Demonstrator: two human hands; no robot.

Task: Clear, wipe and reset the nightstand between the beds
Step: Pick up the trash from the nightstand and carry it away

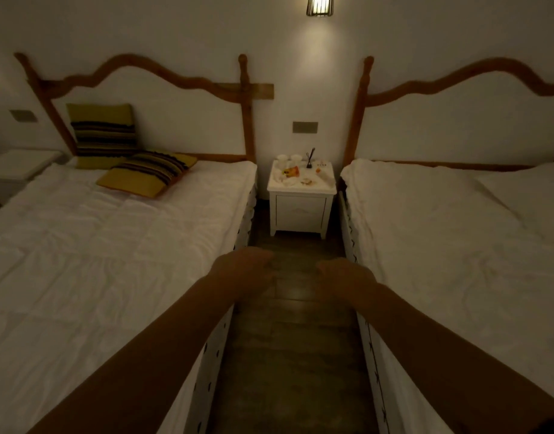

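A small white nightstand (301, 211) stands against the far wall between the two beds. On its top lie two white cups (288, 158), a reed diffuser with dark sticks (309, 158), an orange and yellow wrapper (290, 172) and scattered pale scraps (307, 182). My left hand (246, 269) and my right hand (344, 277) reach forward over the aisle floor, well short of the nightstand. Both hold nothing, fingers loosely curved.
The left bed (113, 239) carries two striped yellow cushions (147, 175). The right bed (457, 245) has white bedding. A narrow dark wooden floor aisle (291, 355) runs between them. Another white nightstand (17, 170) stands far left. A wall lamp (318, 5) glows above.
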